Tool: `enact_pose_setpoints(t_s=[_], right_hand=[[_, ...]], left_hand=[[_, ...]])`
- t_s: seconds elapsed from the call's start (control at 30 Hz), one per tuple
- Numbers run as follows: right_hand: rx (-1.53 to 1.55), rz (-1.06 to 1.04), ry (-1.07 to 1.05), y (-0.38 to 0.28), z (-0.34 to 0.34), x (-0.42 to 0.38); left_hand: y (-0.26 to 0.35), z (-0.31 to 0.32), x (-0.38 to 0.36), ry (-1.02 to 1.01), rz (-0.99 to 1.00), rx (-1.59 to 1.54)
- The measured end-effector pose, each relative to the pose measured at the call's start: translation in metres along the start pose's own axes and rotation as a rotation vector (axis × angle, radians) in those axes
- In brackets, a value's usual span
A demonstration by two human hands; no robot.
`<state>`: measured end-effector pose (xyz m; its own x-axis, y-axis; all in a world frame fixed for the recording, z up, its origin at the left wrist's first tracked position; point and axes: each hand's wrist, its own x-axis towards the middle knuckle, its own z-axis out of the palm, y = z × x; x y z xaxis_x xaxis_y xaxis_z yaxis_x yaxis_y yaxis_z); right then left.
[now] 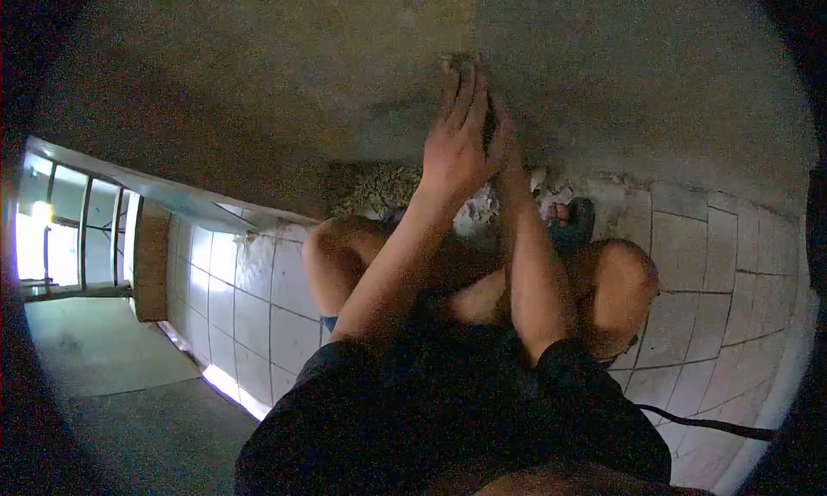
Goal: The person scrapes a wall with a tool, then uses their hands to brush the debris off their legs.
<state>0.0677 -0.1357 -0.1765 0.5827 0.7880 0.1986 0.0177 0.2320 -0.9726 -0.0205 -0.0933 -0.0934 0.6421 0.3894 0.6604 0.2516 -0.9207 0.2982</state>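
Note:
Both my hands reach forward to a dull grey-brown wall [396,108]. My left hand [457,147] lies over a dark, narrow object whose shape is mostly hidden, its fingers stretched toward a small pale patch of rough material [463,61] on the wall. Close beside it on the right, my right hand [502,143] is bent round the same dark thing, which I cannot make out. Below the hands, pale crumbled debris [478,210] lies along the foot of the wall.
My bent knees are on either side of my forearms, and a sandalled foot [570,220] is near the wall. White floor tiles [689,237] spread right and left. A dark cable [706,422] runs at lower right. A barred window [77,229] is at far left.

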Motion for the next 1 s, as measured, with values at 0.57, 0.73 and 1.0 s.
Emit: enact_pose_setpoints(t_s=[0.57, 0.73, 1.0], right_hand=[[0.501, 0.14, -0.004, 0.031, 0.003, 0.034], [0.35, 0.052, -0.049, 0.022, -0.005, 0.034], [0.178, -0.098, -0.035, 0.008, -0.011, 0.027]], left_hand=[[-0.006, -0.002, 0.008, 0.008, 0.045, -0.002], [-0.005, 0.006, 0.015, 0.088, 0.139, 0.046], [-0.006, 0.006, 0.005, 0.019, 0.037, 0.026]])
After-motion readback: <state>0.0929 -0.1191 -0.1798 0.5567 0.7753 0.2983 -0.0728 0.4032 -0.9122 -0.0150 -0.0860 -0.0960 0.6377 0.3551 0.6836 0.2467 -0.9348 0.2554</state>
